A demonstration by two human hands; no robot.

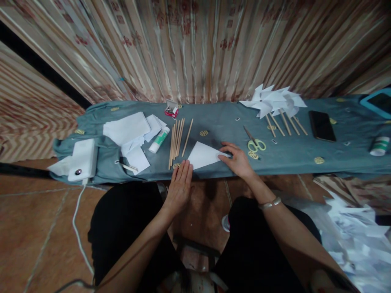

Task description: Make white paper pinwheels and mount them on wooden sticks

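A sheet of white paper [205,156], folded to a triangle-like shape, lies at the table's front edge. My left hand [180,183] rests flat at its left corner, fingers stretched out and side by side. At the right, the paper's narrow tip is between the thumb and fingers of my right hand [238,160]. Just left of the paper lie several thin wooden sticks [177,138]. Beyond my right hand is a pair of scissors [255,144] with yellow-green handles.
White paper pinwheels [269,101] on sticks lie at the back right, near a dark phone [322,126]. On the left are paper sheets [128,128], a glue stick [159,139], a small red box [171,110] and a white power bank [82,158]. More folded paper [357,236] fills a bag below right.
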